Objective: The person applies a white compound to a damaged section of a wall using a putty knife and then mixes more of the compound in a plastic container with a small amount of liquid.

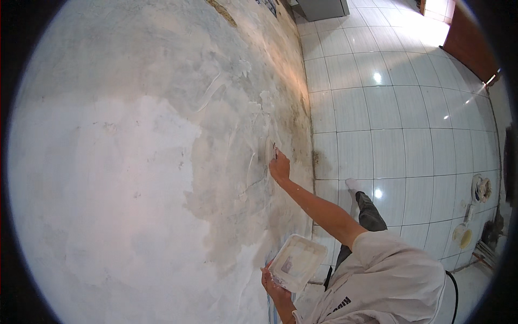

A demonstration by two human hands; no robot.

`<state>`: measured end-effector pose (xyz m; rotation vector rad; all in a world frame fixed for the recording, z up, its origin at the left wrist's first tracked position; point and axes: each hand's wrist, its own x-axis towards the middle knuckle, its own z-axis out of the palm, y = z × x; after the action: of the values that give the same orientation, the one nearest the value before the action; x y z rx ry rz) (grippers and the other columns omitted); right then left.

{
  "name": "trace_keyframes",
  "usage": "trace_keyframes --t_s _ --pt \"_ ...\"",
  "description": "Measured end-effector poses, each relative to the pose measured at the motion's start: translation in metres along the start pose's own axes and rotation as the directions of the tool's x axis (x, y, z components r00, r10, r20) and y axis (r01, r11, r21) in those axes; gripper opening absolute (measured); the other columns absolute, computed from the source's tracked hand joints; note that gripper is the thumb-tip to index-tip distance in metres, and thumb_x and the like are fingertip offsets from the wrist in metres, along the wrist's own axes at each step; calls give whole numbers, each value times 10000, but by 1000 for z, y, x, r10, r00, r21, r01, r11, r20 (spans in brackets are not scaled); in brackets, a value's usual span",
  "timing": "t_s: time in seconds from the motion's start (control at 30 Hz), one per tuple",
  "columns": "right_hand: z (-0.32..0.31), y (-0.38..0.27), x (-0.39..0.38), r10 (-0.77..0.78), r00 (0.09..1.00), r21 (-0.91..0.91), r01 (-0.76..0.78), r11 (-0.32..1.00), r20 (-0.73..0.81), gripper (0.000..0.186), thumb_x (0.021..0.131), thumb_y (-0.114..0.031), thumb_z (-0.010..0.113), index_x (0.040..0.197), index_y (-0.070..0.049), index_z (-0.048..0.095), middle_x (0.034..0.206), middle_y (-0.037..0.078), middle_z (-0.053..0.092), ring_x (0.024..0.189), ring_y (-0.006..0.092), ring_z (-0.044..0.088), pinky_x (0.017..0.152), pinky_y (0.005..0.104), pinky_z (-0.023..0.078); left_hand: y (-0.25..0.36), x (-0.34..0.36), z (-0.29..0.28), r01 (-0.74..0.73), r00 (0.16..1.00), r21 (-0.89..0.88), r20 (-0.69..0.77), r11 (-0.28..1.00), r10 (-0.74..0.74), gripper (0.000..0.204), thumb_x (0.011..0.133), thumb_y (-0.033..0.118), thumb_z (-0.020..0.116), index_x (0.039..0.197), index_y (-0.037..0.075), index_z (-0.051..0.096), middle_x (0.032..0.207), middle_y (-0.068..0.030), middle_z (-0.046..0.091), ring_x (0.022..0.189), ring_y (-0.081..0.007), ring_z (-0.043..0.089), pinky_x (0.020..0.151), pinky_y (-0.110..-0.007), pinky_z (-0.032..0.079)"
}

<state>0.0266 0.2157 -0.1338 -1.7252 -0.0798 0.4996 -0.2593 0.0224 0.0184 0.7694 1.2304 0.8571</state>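
My right hand [279, 166] reaches up along the mottled, partly white plastered wall [162, 173], fingers closed on a thin scraper [274, 149] held against damp grey plaster with smeared streaks around it. Lower down, my left hand [270, 281] grips a white rectangular plastic tray [302, 254] by its side; pale residue and a darker smudge show inside it. The left fingers are partly hidden behind the tray.
Tiled floor [383, 146] runs along the wall's base, with my socked foot [353, 184] on it. A grey cabinet [321, 8] stands at the top, a brown panel [467, 43] upper right. Buckets [461, 236] and assorted items [482, 189] lie along the right side.
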Motion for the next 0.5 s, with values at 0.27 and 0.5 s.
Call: trace_keyframes --t_s 0.27,0.5 --pt "13 -22 5 -3 997 35 0 999 73 526 811 -76 503 1324 42 486 1065 280 639 1006 408 613 911 452 461 3 -2 4 -42 998 42 -46 998 43 458 956 363 538 1092 -73 577 1046 -186 632 955 -307 640 852 -453 550" --pt "6 -67 -11 -12 989 45 6 999 150 526 782 -46 521 1308 -21 530 1008 261 651 914 410 636 819 454 493 3 4 7 -15 999 44 -28 999 17 473 960 402 521 1076 -52 582 1057 -182 629 971 -317 633 853 -460 548"
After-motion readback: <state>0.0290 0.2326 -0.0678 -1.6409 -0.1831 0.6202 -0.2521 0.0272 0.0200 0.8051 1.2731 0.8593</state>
